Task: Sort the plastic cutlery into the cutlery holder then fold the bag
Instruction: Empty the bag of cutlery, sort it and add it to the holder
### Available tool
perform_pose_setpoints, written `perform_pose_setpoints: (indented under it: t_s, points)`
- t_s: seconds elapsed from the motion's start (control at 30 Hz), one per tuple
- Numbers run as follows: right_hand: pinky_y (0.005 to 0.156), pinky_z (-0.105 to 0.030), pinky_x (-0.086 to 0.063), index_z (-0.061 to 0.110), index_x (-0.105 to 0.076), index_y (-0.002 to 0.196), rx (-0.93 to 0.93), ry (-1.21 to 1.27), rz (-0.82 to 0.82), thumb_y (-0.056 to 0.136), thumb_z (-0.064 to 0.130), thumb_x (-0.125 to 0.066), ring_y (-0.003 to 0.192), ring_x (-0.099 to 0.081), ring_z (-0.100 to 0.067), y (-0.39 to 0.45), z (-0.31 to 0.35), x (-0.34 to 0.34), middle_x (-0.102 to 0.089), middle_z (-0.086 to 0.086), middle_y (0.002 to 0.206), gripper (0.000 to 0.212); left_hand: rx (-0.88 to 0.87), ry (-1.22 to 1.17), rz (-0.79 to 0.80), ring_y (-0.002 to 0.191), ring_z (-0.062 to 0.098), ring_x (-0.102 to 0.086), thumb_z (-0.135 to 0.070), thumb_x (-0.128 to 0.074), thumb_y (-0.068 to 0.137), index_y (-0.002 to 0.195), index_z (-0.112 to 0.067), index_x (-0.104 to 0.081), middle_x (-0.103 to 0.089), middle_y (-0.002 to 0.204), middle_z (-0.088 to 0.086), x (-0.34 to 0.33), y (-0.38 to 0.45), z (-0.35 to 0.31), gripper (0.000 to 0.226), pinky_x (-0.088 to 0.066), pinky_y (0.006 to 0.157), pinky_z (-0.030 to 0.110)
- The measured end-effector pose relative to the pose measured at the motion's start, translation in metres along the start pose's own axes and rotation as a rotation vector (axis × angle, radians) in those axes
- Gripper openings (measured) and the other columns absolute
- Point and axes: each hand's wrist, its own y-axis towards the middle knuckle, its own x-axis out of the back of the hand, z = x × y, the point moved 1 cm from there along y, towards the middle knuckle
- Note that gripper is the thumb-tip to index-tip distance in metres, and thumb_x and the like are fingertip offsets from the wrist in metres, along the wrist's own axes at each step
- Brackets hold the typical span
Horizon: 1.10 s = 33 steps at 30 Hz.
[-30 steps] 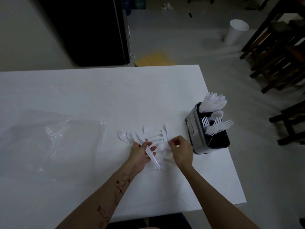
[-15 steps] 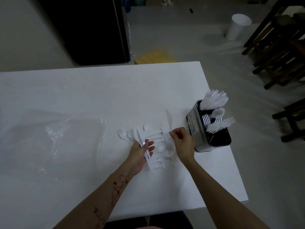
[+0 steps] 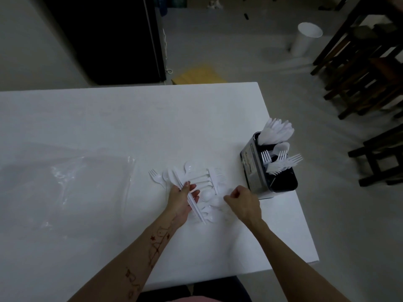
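Note:
Loose white plastic cutlery (image 3: pixel 202 182), forks, spoons and knives, lies in a pile on the white table (image 3: pixel 109 127). My left hand (image 3: pixel 182 200) grips a bundle of white knives (image 3: pixel 196 209) at the pile's left side. My right hand (image 3: pixel 243 201) hovers at the pile's right side with its fingers curled; I cannot see whether it pinches a piece. The dark cutlery holder (image 3: pixel 250 168) stands to the right, with knives (image 3: pixel 277 131) in the far part, a spoon in the middle and forks (image 3: pixel 281 163) in the near part. The clear plastic bag (image 3: pixel 65 177) lies flat at the left.
The holder stands close to the table's right edge (image 3: pixel 290 171). Dark wooden chairs (image 3: pixel 359 68) stand on the floor to the right, a white bin (image 3: pixel 305 40) behind them. A black cabinet (image 3: pixel 104 35) stands beyond the table's far edge.
Half a second ago my right hand held a knife raised above the pile; now that hand is lower at the pile and the raised knife is gone from sight. My left hand keeps its bundle.

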Motion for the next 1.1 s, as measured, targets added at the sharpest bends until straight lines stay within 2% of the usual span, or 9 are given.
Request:
perform_pose_setpoints:
  t_s: [0.1, 0.33, 0.47, 0.57, 0.7, 0.8, 0.9, 1.03, 1.1]
  points:
    - [0.065, -0.025, -0.043, 0.021, -0.059, 0.078, -0.027, -0.131, 0.134, 0.072, 0.040, -0.077, 0.077, -0.060, -0.017, -0.005, -0.007, -0.005, -0.063, 0.003, 0.081, 0.027, 0.009, 0.007, -0.008, 0.084, 0.020, -0.061, -0.017, -0.048, 0.099, 0.100, -0.012, -0.052, -0.063, 0.095, 0.004, 0.003, -0.001, 0.002, 0.007, -0.051, 0.081, 0.032]
    - [0.068, -0.027, -0.045, 0.015, -0.059, 0.083, 0.005, -0.176, 0.108, 0.081, 0.029, -0.070, 0.085, -0.063, -0.024, -0.008, -0.006, -0.008, -0.065, -0.005, 0.090, 0.018, -0.001, 0.041, 0.054, 0.084, 0.018, -0.060, -0.003, -0.055, 0.094, 0.102, -0.009, -0.056, -0.063, 0.096, 0.005, 0.005, -0.003, 0.004, 0.010, -0.049, 0.088, 0.033]
    - [0.066, -0.033, -0.055, 0.015, -0.058, 0.077, 0.103, 0.054, 0.016, 0.082, 0.022, -0.070, 0.071, -0.063, -0.019, -0.012, -0.007, -0.004, -0.066, 0.000, 0.076, 0.015, -0.036, 0.044, 0.088, 0.091, 0.020, -0.063, -0.002, -0.052, 0.095, 0.111, -0.008, -0.053, -0.064, 0.104, 0.007, 0.006, -0.003, 0.004, 0.018, -0.049, 0.088, 0.032]
    - [0.052, -0.025, -0.051, 0.015, -0.065, 0.079, 0.231, 0.283, 0.184, 0.082, 0.023, -0.075, 0.063, -0.067, -0.013, -0.022, 0.006, 0.002, -0.071, 0.000, 0.071, 0.013, -0.061, 0.042, 0.166, 0.101, 0.024, -0.063, -0.008, -0.059, 0.092, 0.116, -0.007, -0.053, -0.063, 0.113, 0.010, 0.004, -0.003, 0.003, 0.025, -0.051, 0.087, 0.031]
    - [0.049, -0.020, -0.047, 0.013, -0.073, 0.084, 0.285, 0.261, 0.427, 0.082, 0.020, -0.074, 0.065, -0.070, -0.013, -0.027, 0.021, 0.000, -0.075, -0.001, 0.076, 0.007, -0.072, 0.058, 0.219, 0.098, 0.024, -0.064, -0.007, -0.062, 0.089, 0.119, -0.002, -0.054, -0.064, 0.110, 0.012, 0.000, -0.003, -0.001, 0.031, -0.053, 0.082, 0.031]
    - [0.054, -0.020, -0.050, 0.017, -0.072, 0.085, 0.236, 0.300, 0.161, 0.084, 0.022, -0.074, 0.067, -0.069, -0.014, -0.021, 0.015, -0.003, -0.072, 0.005, 0.076, 0.006, -0.104, 0.025, 0.097, 0.082, 0.018, -0.062, 0.003, -0.054, 0.092, 0.119, -0.002, -0.050, -0.062, 0.100, 0.011, 0.006, -0.001, -0.006, 0.028, -0.054, 0.075, 0.026]
    - [0.065, -0.028, -0.053, 0.027, -0.064, 0.097, 0.303, 0.047, -0.139, 0.082, 0.032, -0.074, 0.070, -0.060, -0.006, -0.017, 0.003, -0.005, -0.061, 0.011, 0.087, 0.019, -0.182, -0.031, -0.009, 0.071, 0.014, -0.060, 0.005, -0.052, 0.093, 0.119, -0.004, -0.045, -0.060, 0.091, 0.009, 0.024, 0.002, -0.012, 0.028, -0.056, 0.064, 0.019]
    - [0.073, -0.035, -0.056, 0.038, -0.049, 0.133, 0.654, -0.392, 0.127, 0.086, 0.042, -0.068, 0.111, -0.050, -0.014, -0.030, 0.002, -0.030, -0.047, 0.005, 0.131, 0.052, -0.243, -0.012, -0.086, 0.074, 0.015, -0.059, 0.004, -0.053, 0.092, 0.116, -0.004, -0.048, -0.060, 0.090, 0.007, 0.049, 0.004, -0.012, 0.026, -0.055, 0.071, 0.028]
    - [0.066, -0.038, -0.058, 0.037, -0.045, 0.138, 0.800, -0.543, 0.124, 0.087, 0.034, -0.068, 0.119, -0.047, -0.022, -0.036, 0.000, -0.045, -0.041, -0.002, 0.143, 0.056, -0.257, -0.006, -0.097, 0.076, 0.016, -0.059, 0.004, -0.051, 0.093, 0.117, -0.004, -0.048, -0.060, 0.091, 0.007, 0.057, 0.002, -0.011, 0.025, -0.052, 0.076, 0.031]
